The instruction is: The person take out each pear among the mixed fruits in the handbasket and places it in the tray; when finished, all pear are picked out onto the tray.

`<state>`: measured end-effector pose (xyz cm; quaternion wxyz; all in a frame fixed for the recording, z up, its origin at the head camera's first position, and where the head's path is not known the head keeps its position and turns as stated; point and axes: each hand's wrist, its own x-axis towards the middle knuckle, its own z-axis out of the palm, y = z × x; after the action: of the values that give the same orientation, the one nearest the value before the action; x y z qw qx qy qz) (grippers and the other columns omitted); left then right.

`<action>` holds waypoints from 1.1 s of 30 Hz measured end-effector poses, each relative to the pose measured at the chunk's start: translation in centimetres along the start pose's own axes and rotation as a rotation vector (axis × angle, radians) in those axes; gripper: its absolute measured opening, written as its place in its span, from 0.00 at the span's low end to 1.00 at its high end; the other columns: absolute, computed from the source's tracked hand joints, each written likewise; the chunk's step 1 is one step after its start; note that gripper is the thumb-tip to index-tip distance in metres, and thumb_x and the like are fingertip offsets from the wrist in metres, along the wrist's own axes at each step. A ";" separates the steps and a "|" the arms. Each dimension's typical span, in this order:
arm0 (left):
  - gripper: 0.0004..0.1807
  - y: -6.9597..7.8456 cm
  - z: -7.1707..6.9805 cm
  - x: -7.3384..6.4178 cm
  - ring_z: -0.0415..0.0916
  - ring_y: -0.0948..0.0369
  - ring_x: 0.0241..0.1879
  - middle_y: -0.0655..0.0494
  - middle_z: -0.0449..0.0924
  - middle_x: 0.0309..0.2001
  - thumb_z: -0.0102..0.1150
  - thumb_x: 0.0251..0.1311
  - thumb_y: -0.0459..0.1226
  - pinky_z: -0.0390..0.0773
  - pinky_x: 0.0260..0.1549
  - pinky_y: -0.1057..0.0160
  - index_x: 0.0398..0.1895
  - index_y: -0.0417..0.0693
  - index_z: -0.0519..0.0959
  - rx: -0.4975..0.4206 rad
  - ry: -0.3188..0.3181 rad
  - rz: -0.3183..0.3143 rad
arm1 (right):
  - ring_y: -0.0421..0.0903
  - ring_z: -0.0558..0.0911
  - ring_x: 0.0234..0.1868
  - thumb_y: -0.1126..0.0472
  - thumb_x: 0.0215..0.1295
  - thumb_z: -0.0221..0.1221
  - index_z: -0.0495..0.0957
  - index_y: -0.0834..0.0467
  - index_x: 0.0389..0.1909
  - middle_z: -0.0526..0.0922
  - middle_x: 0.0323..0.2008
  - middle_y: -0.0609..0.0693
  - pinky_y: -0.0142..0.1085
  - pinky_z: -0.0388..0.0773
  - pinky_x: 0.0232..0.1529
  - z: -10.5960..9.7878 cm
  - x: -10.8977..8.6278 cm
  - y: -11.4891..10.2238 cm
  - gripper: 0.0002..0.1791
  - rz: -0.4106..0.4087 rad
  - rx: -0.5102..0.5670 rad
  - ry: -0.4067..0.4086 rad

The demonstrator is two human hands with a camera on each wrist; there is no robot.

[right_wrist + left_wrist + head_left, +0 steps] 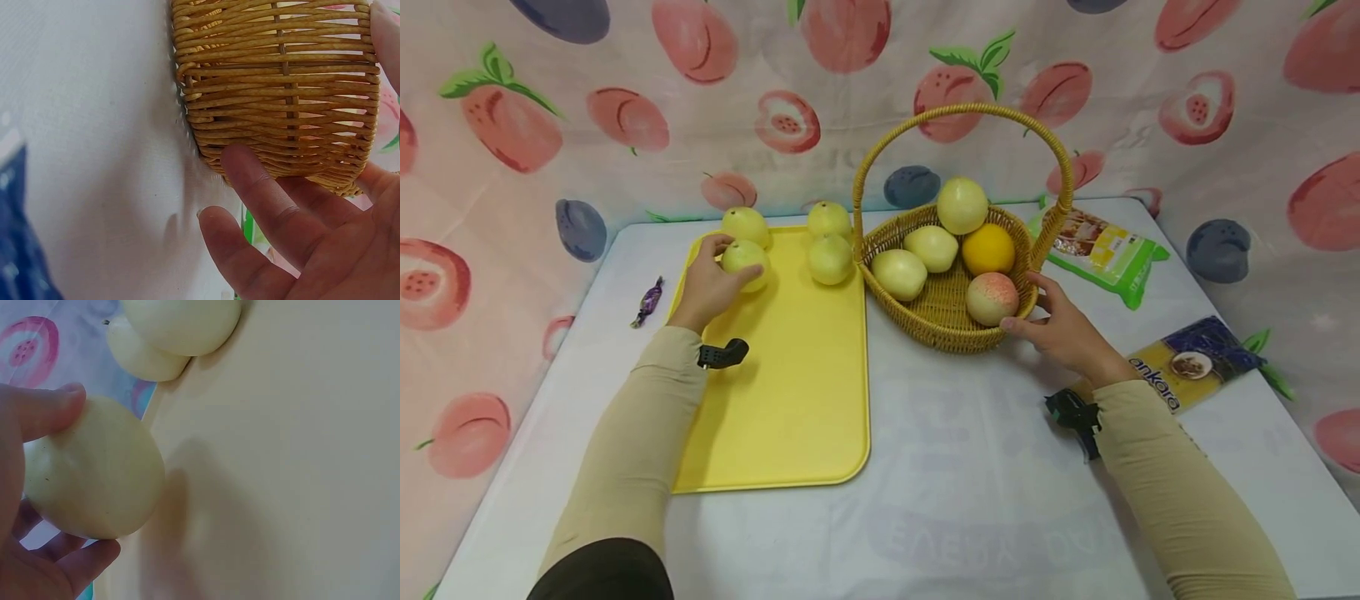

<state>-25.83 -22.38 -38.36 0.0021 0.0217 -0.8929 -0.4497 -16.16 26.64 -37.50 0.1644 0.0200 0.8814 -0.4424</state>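
With thumb and fingers, my left hand grips a round pale yellow-green fruit over the upper left of the yellow tray. The left wrist view shows this fruit held at its sides, its shadow falling on the tray. Behind it lies a similar fruit; two more, one a rear fruit and one a front fruit, sit at the tray's right edge. My right hand holds the wicker basket by its right rim, the fingers along the outer wall.
The basket carries a peach, an orange and three pale fruits, under a tall arched handle. A green snack bag and a blue-and-yellow packet lie at right. A purple wrapped candy lies left of the tray.
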 end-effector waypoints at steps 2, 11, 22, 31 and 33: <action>0.42 0.0 0.1 0.1 0.64 0.43 0.60 0.40 0.59 0.71 0.66 0.63 0.51 0.67 0.58 0.45 0.72 0.44 0.57 0.000 -0.003 -0.005 | 0.70 0.49 0.74 0.35 0.62 0.64 0.32 0.48 0.81 0.42 0.78 0.67 0.69 0.55 0.65 0.0 0.0 0.0 0.61 0.003 0.001 0.000; 0.41 -0.1 0.2 0.3 0.62 0.43 0.63 0.40 0.57 0.73 0.63 0.65 0.52 0.65 0.61 0.44 0.73 0.45 0.57 0.001 -0.023 -0.044 | 0.69 0.49 0.75 0.35 0.63 0.64 0.32 0.47 0.81 0.41 0.78 0.66 0.69 0.56 0.65 0.0 0.1 0.1 0.61 0.010 0.000 -0.002; 0.42 -0.5 0.2 0.7 0.58 0.42 0.70 0.40 0.55 0.73 0.59 0.68 0.53 0.61 0.66 0.41 0.76 0.46 0.54 -0.018 -0.032 -0.078 | 0.69 0.48 0.75 0.35 0.62 0.64 0.32 0.47 0.81 0.41 0.78 0.66 0.69 0.55 0.65 0.0 0.1 -0.1 0.61 0.019 -0.012 0.008; 0.44 -0.9 -0.2 1.1 0.57 0.42 0.70 0.38 0.54 0.74 0.58 0.68 0.55 0.60 0.66 0.42 0.77 0.46 0.51 -0.037 -0.064 -0.084 | 0.69 0.48 0.75 0.36 0.63 0.64 0.32 0.47 0.81 0.40 0.78 0.66 0.68 0.54 0.65 0.0 0.1 0.1 0.61 0.016 -0.016 0.008; 0.44 -1.0 -0.3 1.3 0.56 0.42 0.70 0.38 0.54 0.74 0.58 0.68 0.54 0.60 0.67 0.42 0.77 0.45 0.51 -0.036 -0.063 -0.076 | 0.69 0.51 0.74 0.36 0.63 0.64 0.31 0.47 0.81 0.41 0.78 0.67 0.68 0.55 0.66 0.0 0.1 0.2 0.61 0.015 -0.006 0.005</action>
<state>-27.04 -23.28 -38.95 -0.0430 0.0415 -0.8827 -0.4660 -16.23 26.72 -37.69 0.1657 0.0272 0.8828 -0.4386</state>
